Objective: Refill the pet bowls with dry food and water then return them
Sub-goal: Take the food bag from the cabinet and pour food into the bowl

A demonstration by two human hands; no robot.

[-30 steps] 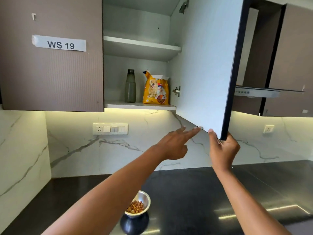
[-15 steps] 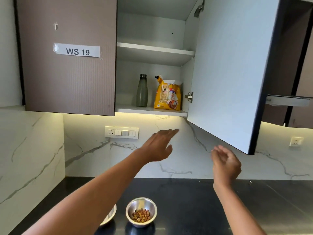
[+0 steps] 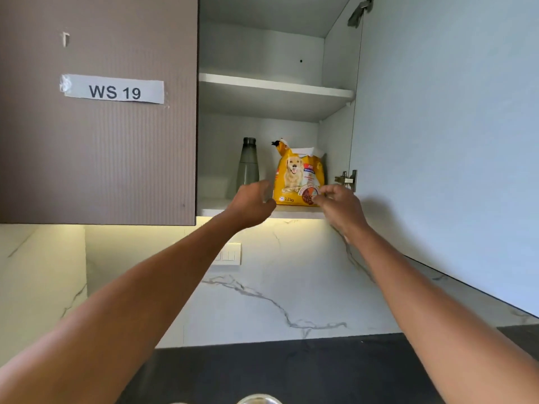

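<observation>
Both hands have gone up to the food bag (image 3: 299, 176) on the cupboard shelf (image 3: 213, 210), mid frame. The left hand (image 3: 253, 204) is open just beside it. The right hand (image 3: 341, 205) curls at its corner, and I cannot tell if it grips.

Bright, soft daylight; a warm strip glows beneath the white cabinet shelf (image 3: 291, 212) onto the white marble wall (image 3: 291, 287). The left grip (image 3: 252, 205) and right grip (image 3: 339, 205), both bare hands, are motion-blurred. Wide-angle distortion bends the frame edges.

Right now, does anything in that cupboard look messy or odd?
Minor things: the dog food bag has a torn-open, crumpled top, though it stands upright on the lower shelf, and the WS 19 label sits slightly crooked on the closed door.
</observation>
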